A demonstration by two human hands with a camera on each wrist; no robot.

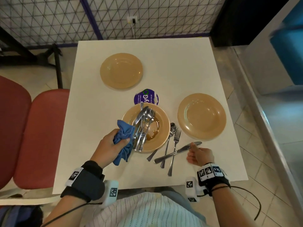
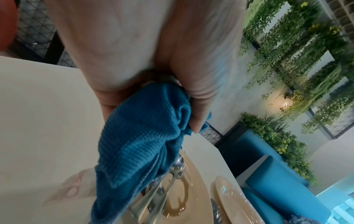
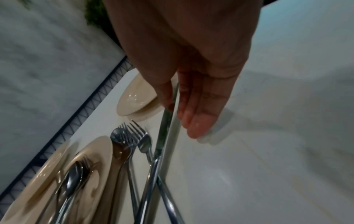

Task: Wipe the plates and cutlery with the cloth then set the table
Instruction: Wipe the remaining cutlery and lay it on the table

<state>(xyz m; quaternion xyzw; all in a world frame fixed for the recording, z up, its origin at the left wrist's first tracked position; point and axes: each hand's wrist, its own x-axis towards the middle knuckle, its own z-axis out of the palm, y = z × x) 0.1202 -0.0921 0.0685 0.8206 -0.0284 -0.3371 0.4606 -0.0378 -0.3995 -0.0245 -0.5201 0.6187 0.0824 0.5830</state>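
Three tan plates sit on the white table (image 1: pixel 177 63): one far left (image 1: pixel 121 71), one right (image 1: pixel 201 116), and a centre plate (image 1: pixel 160 128) smeared with brown sauce and holding several pieces of cutlery (image 1: pixel 141 125). My left hand (image 1: pixel 120 135) grips a bunched blue cloth (image 1: pixel 123 140) (image 2: pixel 141 136) against the cutlery handles at that plate's near-left rim. A spoon (image 1: pixel 172 128), a fork (image 1: pixel 176 140) and a knife (image 1: pixel 178 151) (image 3: pixel 162 144) lie crossed on the table beside it. My right hand (image 1: pixel 191 152) (image 3: pixel 182 118) hovers at the knife's blade with fingers straight, thumb beside the blade.
A round purple label (image 1: pixel 146 97) lies flat just beyond the centre plate. Red chairs (image 1: pixel 32 136) stand to the left of the table. A metal counter (image 1: pixel 270 112) runs along the right, and a wire grid fence (image 1: pixel 65 18) closes the far side.
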